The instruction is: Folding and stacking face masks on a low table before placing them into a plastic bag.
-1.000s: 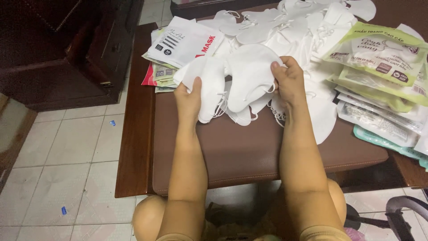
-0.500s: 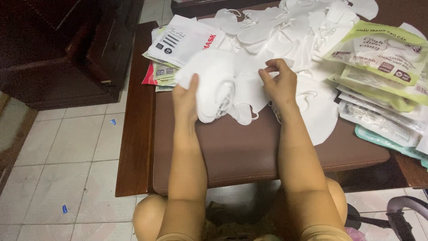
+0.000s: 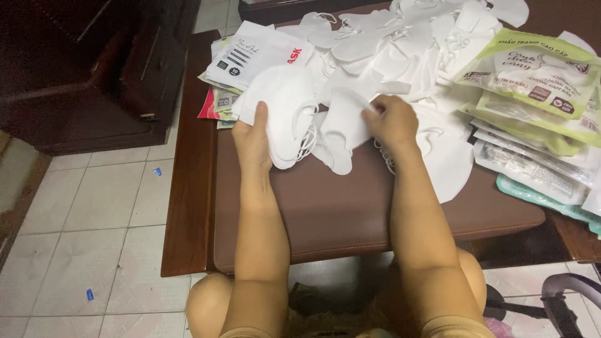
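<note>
Nearest, the person's knees show under the brown padded table, both forearms reaching over it. Closed around a stack of white face masks, the left hand has its thumb lying on top at the table's left part; a second ago both hands pressed on one joined bundle, and now that bundle is split. Shifted inward from the bundle's right edge, the right hand pinches a single white mask with curled fingers just right of the stack. Beyond lies a heap of loose white masks, with a white printed packet at far left and green-and-white packets at right.
</note>
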